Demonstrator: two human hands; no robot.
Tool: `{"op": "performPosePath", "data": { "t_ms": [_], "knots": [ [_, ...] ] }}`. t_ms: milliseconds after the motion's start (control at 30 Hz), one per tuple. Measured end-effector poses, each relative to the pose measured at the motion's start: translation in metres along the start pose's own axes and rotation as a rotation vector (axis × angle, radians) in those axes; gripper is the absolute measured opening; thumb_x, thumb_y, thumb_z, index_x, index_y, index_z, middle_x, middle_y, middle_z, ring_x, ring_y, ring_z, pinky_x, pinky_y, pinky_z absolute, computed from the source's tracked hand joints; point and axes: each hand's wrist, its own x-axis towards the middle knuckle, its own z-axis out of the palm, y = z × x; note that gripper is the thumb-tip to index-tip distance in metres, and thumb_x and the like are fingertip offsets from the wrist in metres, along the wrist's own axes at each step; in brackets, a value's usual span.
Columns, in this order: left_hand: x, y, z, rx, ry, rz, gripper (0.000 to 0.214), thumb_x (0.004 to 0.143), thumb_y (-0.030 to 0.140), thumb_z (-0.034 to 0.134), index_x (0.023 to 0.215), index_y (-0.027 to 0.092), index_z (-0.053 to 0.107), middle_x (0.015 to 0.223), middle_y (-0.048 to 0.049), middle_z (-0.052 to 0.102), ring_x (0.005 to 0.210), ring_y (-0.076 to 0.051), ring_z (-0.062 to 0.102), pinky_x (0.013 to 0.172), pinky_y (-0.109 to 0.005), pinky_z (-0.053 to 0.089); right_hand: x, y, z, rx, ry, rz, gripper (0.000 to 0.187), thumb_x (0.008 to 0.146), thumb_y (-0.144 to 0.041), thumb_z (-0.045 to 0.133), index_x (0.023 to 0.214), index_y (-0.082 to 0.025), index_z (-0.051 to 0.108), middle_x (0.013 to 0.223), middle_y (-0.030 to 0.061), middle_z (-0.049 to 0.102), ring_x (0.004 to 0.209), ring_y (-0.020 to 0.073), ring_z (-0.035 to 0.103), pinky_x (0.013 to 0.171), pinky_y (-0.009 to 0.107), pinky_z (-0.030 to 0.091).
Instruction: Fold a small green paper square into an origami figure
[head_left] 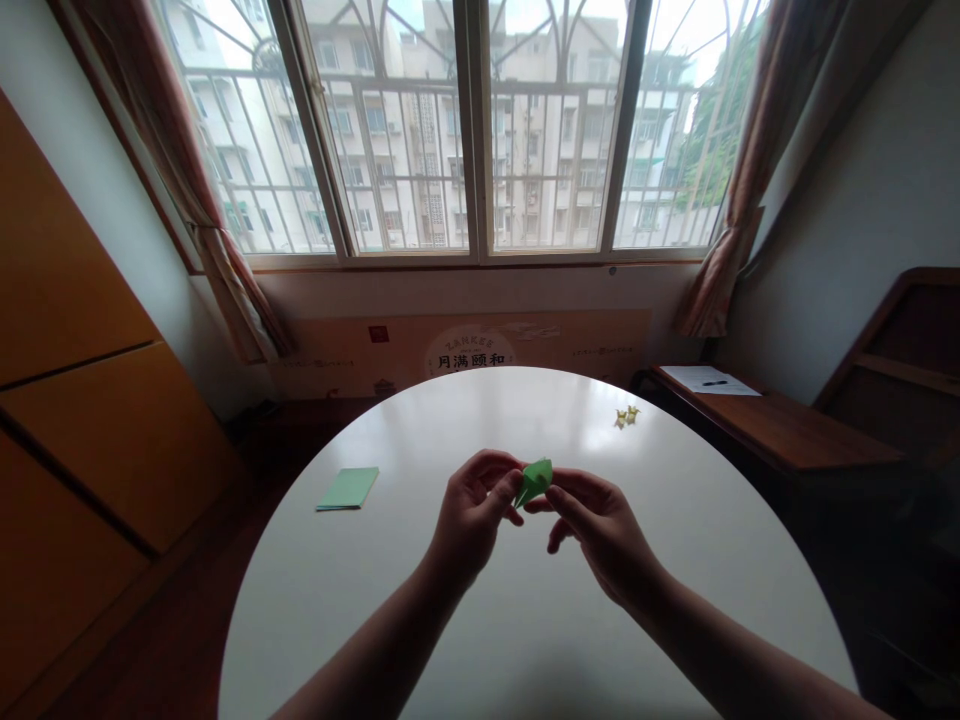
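A small folded piece of green paper [535,479] is held above the round white table [420,620], between both hands. My left hand [471,518] pinches its left side with thumb and curled fingers. My right hand [600,528] pinches its right side, fingers closed round the fold. A flat stack of green paper sheets [348,488] lies on the table to the left, apart from the hands. Small yellow folded paper figures [626,415] sit on the table at the far right.
A dark wooden side table [787,425] to the right carries a white sheet and a pen [709,381]. A barred window [465,130] with curtains fills the far wall. Orange cabinets [82,420] stand at the left. A printed cardboard panel [465,350] leans under the window.
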Motion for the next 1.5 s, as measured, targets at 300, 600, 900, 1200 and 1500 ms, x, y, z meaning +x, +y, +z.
{"op": "performPosePath", "data": {
  "t_ms": [300, 600, 900, 1200, 1500],
  "knots": [
    [0.002, 0.004, -0.002, -0.002, -0.065, -0.095, 0.021, 0.075, 0.032, 0.08, 0.081, 0.013, 0.072, 0.083, -0.0081, 0.074, 0.069, -0.017, 0.067, 0.051, -0.022, 0.051, 0.0, -0.001, -0.001, -0.046, -0.011, -0.034, 0.026, 0.083, -0.036, 0.077, 0.106, -0.023, 0.078, 0.092, 0.0097, 0.079, 0.079, 0.0257, 0.074, 0.045, 0.025, 0.055],
    [0.001, 0.004, 0.0, 0.077, -0.031, -0.025, 0.018, 0.07, 0.026, 0.083, 0.073, 0.014, 0.069, 0.088, -0.0089, 0.075, 0.071, -0.018, 0.067, 0.05, -0.022, 0.049, 0.001, -0.001, -0.002, -0.111, 0.016, -0.099, 0.024, 0.081, -0.036, 0.078, 0.102, -0.023, 0.079, 0.089, 0.009, 0.079, 0.074, 0.025, 0.073, 0.043, 0.026, 0.055],
    [0.0, 0.002, 0.002, 0.216, 0.022, 0.038, 0.021, 0.071, 0.029, 0.083, 0.075, 0.015, 0.067, 0.081, -0.0073, 0.072, 0.069, -0.018, 0.066, 0.048, -0.021, 0.047, 0.001, -0.003, -0.001, -0.132, 0.038, -0.102, 0.025, 0.079, -0.038, 0.079, 0.096, -0.021, 0.077, 0.085, 0.0092, 0.078, 0.074, 0.026, 0.073, 0.043, 0.028, 0.055],
    [-0.004, -0.001, 0.003, 0.255, 0.057, 0.104, 0.021, 0.075, 0.03, 0.08, 0.082, 0.016, 0.066, 0.08, -0.0037, 0.069, 0.07, -0.017, 0.066, 0.049, -0.021, 0.049, 0.0, -0.003, 0.004, -0.032, 0.046, 0.03, 0.036, 0.078, -0.041, 0.081, 0.102, -0.022, 0.063, 0.086, 0.0068, 0.078, 0.078, 0.0259, 0.074, 0.044, 0.024, 0.054],
    [-0.005, -0.003, 0.004, 0.278, 0.063, 0.113, 0.013, 0.077, 0.025, 0.076, 0.078, 0.016, 0.067, 0.079, -0.0045, 0.069, 0.072, -0.018, 0.065, 0.051, -0.021, 0.05, -0.002, 0.0, 0.009, -0.053, -0.014, 0.086, 0.031, 0.079, -0.042, 0.08, 0.096, -0.019, 0.068, 0.088, 0.0076, 0.076, 0.078, 0.0239, 0.074, 0.045, 0.022, 0.052]
  ]
}}
